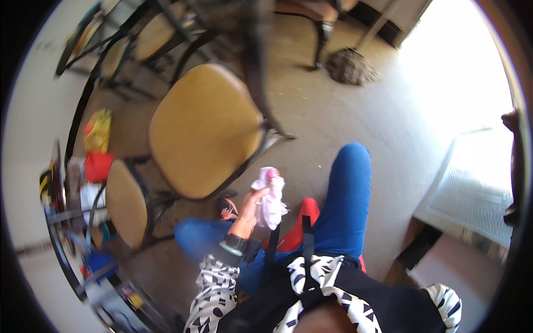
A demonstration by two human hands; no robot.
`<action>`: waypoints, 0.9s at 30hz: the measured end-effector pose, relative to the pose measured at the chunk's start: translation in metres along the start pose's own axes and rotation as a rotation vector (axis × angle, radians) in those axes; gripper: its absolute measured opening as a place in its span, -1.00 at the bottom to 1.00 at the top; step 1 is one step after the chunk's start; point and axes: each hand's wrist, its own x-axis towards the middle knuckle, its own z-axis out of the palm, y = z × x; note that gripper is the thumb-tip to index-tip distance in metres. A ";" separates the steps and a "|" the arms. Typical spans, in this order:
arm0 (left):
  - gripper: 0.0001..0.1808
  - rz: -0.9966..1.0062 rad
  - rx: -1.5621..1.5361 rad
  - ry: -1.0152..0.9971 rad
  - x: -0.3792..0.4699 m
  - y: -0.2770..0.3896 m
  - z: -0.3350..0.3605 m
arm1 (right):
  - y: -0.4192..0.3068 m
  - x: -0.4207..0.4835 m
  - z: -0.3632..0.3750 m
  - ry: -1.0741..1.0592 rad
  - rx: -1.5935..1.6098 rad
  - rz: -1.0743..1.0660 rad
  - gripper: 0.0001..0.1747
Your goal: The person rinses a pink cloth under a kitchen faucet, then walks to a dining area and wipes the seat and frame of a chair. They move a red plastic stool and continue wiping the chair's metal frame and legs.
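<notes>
A pale pink cloth (270,206) is gripped in my left hand (249,208), in front of my lap. A small bright pink patch or object (272,174) shows at the cloth's upper end; blur hides what it is. My left wrist wears a dark band (234,243). Beyond the hand stands a metal-framed chair with a tan seat (206,131), apart from the cloth. Between my blue-trousered legs a red seat edge (306,214) shows. My right hand is out of view; only the right sleeve (444,301) appears.
At left are another tan-seated chair (127,204), a red container (98,166) and a yellow bag (98,130). A mop (350,66) rests on the floor near a bright doorway (454,62). A table with a translucent cover (472,200) stands at right.
</notes>
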 end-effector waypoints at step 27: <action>-0.52 0.028 -0.339 0.036 0.009 -0.048 0.096 | -0.265 0.051 -0.115 0.012 -0.228 -0.324 -0.49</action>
